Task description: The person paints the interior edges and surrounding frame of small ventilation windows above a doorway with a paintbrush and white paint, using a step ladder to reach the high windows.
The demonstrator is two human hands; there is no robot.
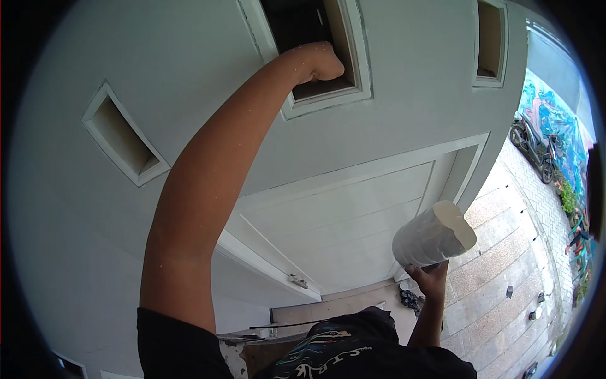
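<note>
grey wall (183,63) | left fingers (329,63) curled at opening (349,95) | right fingers (430,278) cupping container (426,239)

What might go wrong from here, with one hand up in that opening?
The open container tilts in the right hand, so it might slip or spill anything inside. The left hand reaches up into the wall opening, its fingers hidden, and could knock or smudge the white frame.

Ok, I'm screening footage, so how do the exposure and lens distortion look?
Head view: heavy fisheye curvature, corners vignetted to black; the paving looks pale and bright at right, while the wall sits in softer shade and the upper opening is nearly black inside.
</note>
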